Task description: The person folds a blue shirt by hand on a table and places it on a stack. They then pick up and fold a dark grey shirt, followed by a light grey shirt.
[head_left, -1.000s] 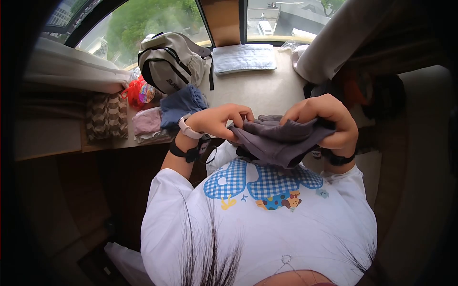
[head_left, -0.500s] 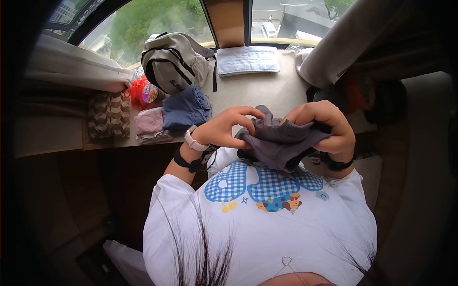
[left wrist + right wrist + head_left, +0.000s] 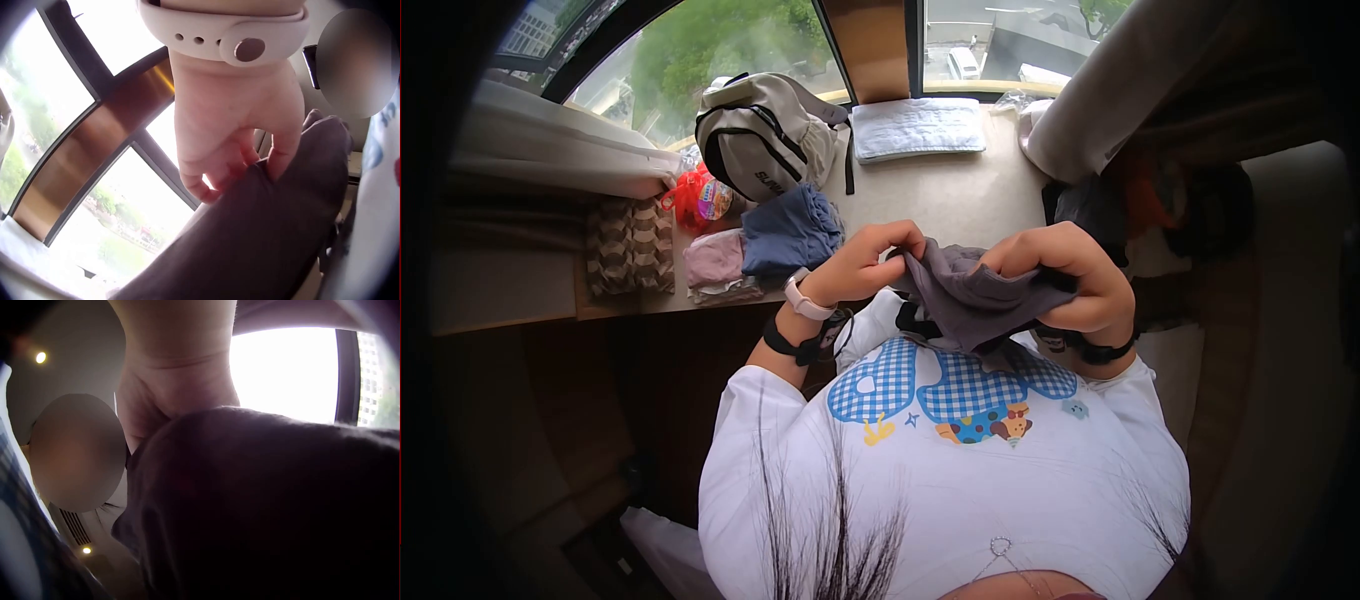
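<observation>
A dark grey-purple garment (image 3: 990, 300) hangs bunched between both hands, close in front of the person's white shirt. Its kind is hard to make out in these folds. My left hand (image 3: 868, 264) pinches its left edge between thumb and fingers; the left wrist view shows the fingertips pressed into the dark cloth (image 3: 250, 231). On the other side, my right hand (image 3: 1072, 272) grips the garment's right part, with fingers curled over the upper fold and thumb below. From the right wrist, the cloth (image 3: 262, 500) covers most of that hand's fingers.
Folded blue clothing (image 3: 792, 232) and pink clothing (image 3: 714, 258) lie on the window ledge (image 3: 945, 195) at left. Behind them stand a beige backpack (image 3: 755, 145) and a red bag (image 3: 690, 200). A folded white towel (image 3: 918, 130) lies by the window; a patterned brown item (image 3: 630, 245) is far left.
The left hand loosened its fingers on the garment, then pinched its left edge again. The garment's upper edge has been drawn out toward the left hand; the right hand keeps its grip, shifting slightly left.
</observation>
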